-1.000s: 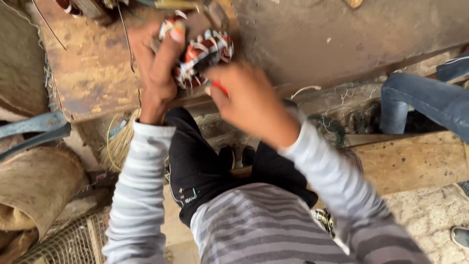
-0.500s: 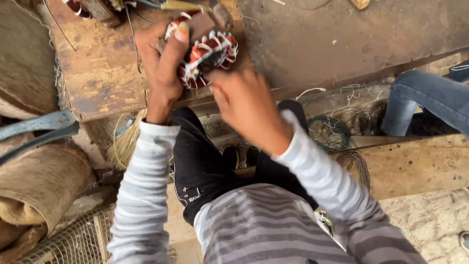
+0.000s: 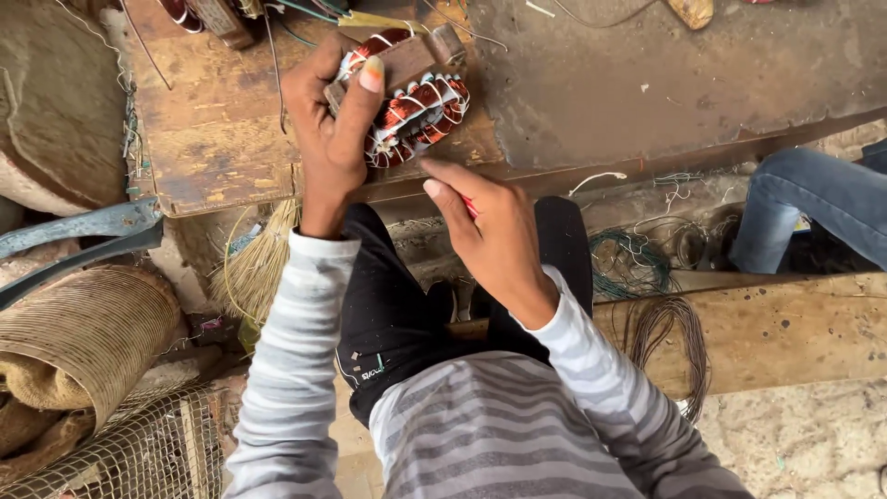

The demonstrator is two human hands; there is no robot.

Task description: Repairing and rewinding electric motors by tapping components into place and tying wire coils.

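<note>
coil stator gripped at bench edge

worn wooden bench (image 3: 212,139), stained, beside a dark gritty slab (image 3: 647,83); rough floor past the fingers' right. wire coils (image 3: 647,268) and a broom head (image 3: 263,268) lie below the hands; rolled mesh (image 3: 92,323) off to the left. another person's jeaned leg (image 3: 813,199) at far right.

left hand (image 3: 328,139) fingers curled tight round the copper-wound stator (image 3: 416,111), thumb pressed over a wooden block (image 3: 402,60) on top. right hand (image 3: 490,231) just below the stator, fingers pinched on a thin red tool (image 3: 469,205), mostly hidden.
</note>
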